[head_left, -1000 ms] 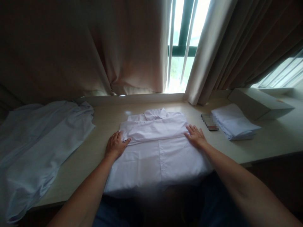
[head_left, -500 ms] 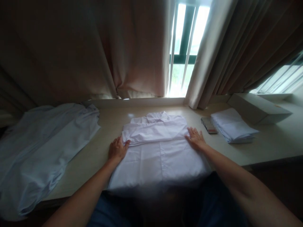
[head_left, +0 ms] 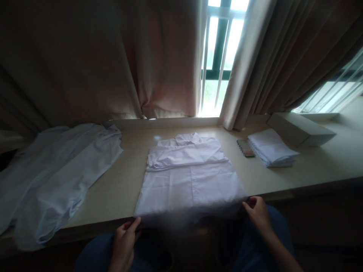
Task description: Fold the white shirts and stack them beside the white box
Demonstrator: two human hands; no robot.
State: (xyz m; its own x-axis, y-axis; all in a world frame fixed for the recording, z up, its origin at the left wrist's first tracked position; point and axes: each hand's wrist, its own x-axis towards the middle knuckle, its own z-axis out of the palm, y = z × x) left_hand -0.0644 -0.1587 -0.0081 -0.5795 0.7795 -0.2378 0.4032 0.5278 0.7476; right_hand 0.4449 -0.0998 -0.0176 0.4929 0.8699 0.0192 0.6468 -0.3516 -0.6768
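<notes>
A white shirt lies face down on the pale table, collar at the far side, its sleeves folded across the upper back. Its lower hem hangs over the table's near edge. My left hand is at the hem's left corner and my right hand at its right corner. On both hands the fingers are curled and pinch the cloth. The hem itself is blurred and in shadow.
A loose heap of pale blue-white garments covers the table's left end. At the right lie a folded white stack, a small dark flat object and a long box. Curtains and a window stand behind.
Both hands left the folded sleeves in the middle of the shirt and came back towards me to the corners of the lower hem. The camera tilted up slightly.
</notes>
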